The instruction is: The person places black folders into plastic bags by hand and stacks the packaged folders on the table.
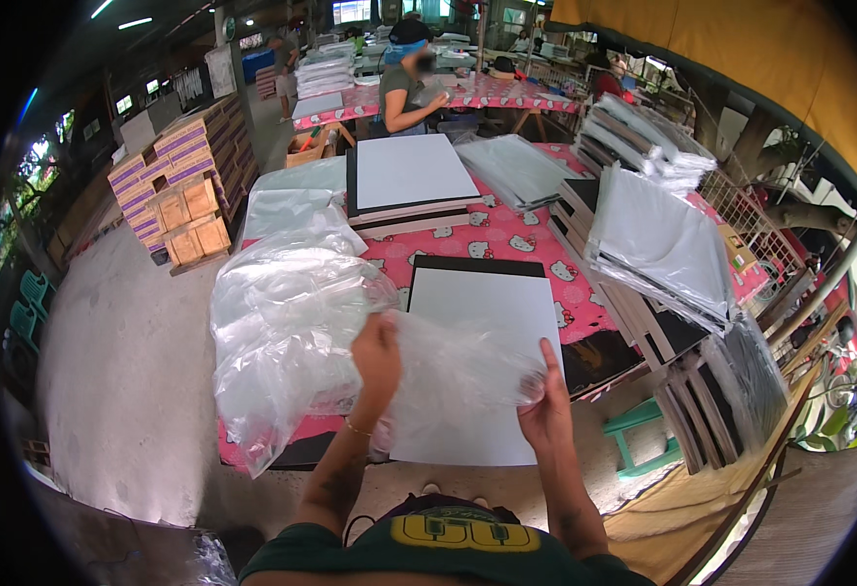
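Observation:
A crumpled clear plastic bag (458, 366) stretches between my two hands, over a white sheet (492, 293) that lies on a black board (477, 264) at the table's near edge. My left hand (377, 354) is closed on the bag's left end, its fingers curled in. At the bag's right end, my right hand (545, 405) grips the plastic near the sheet's right side, with one finger pointing up. Left of the sheet lies a large heap of clear plastic bags (292, 313), touching the area by my left forearm.
The pink patterned table (418, 244) carries a stack of boards topped with white (414, 171). Plastic-wrapped boards (658, 234) are piled at the right. A green stool (638, 435) stands below. Boxes (189, 166) are stacked on the left. Another person (409, 88) works at the far table.

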Action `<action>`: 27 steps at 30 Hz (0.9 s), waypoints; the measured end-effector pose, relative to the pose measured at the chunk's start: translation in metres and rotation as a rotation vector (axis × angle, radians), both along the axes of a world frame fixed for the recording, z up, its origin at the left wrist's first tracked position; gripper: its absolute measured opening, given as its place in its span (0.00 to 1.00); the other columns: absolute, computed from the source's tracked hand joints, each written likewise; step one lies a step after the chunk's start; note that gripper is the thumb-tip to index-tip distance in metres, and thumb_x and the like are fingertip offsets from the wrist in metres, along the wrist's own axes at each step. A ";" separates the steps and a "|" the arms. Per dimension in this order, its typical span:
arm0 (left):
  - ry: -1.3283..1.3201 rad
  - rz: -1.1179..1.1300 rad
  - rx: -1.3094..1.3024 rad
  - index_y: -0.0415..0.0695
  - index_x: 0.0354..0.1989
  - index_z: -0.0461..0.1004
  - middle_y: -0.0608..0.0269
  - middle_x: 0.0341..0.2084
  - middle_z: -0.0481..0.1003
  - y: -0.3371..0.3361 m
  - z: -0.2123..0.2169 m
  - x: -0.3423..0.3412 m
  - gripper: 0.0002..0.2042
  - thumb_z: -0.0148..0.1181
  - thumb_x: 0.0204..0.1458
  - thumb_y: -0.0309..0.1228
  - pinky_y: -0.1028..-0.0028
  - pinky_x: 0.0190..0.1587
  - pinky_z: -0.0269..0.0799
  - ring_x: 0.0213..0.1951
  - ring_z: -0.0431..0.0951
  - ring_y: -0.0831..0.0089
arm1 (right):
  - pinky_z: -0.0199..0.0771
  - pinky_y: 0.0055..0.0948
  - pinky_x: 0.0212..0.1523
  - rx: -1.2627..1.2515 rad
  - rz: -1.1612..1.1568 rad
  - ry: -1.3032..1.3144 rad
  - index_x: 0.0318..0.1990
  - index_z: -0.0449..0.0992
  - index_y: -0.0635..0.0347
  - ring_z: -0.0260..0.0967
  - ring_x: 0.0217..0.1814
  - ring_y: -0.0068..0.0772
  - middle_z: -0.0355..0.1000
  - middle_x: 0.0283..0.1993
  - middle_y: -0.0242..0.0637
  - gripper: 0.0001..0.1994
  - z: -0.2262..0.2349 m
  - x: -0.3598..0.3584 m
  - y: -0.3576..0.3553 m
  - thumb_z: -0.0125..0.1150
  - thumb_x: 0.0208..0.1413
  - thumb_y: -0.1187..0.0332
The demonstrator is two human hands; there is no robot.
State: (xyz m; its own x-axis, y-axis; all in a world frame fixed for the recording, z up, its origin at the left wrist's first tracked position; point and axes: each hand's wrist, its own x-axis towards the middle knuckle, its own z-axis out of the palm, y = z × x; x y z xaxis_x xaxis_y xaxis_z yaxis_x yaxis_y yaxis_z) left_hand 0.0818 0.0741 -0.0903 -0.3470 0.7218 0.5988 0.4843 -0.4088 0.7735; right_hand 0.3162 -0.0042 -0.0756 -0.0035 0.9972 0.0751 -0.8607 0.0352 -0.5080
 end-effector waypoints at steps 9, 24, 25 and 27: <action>-0.186 -0.806 -0.796 0.42 0.47 0.66 0.55 0.35 0.76 -0.016 -0.033 -0.133 0.16 0.61 0.50 0.26 0.70 0.40 0.72 0.36 0.77 0.69 | 0.70 0.37 0.47 0.061 0.388 -0.349 0.53 0.69 0.54 0.69 0.49 0.36 0.71 0.49 0.41 0.19 -0.012 0.123 0.011 0.57 0.51 0.71; 0.857 -0.518 -0.219 0.39 0.39 0.76 0.52 0.34 0.68 -0.064 0.047 0.002 0.10 0.55 0.50 0.30 0.66 0.31 0.72 0.27 0.73 0.58 | 0.76 0.39 0.37 -0.128 -0.494 -2.584 0.33 0.79 0.60 0.73 0.39 0.50 0.69 0.44 0.47 0.12 0.017 0.141 0.015 0.58 0.51 0.61; 0.877 -0.295 -0.289 0.38 0.38 0.76 0.51 0.37 0.68 -0.056 0.043 -0.012 0.11 0.57 0.50 0.32 0.64 0.32 0.72 0.30 0.74 0.56 | 0.76 0.39 0.37 -0.151 -0.648 -2.484 0.36 0.78 0.63 0.73 0.41 0.49 0.67 0.44 0.47 0.12 0.033 0.141 0.015 0.59 0.50 0.64; 0.870 -0.029 -0.243 0.37 0.37 0.77 0.48 0.41 0.67 -0.055 0.051 -0.020 0.14 0.59 0.49 0.36 0.59 0.38 0.71 0.36 0.73 0.52 | 0.74 0.45 0.39 0.153 -0.966 -2.217 0.38 0.77 0.65 0.71 0.41 0.52 0.67 0.48 0.51 0.14 0.059 0.128 -0.006 0.59 0.49 0.63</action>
State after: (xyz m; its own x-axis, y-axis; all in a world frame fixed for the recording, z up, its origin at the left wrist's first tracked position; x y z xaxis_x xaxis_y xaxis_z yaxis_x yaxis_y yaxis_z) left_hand 0.0623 0.0196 -0.0388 0.1774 0.8643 0.4707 0.9306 -0.3030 0.2056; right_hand 0.4437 -0.0100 -0.0170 0.1149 0.7585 0.6414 0.9759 0.0344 -0.2154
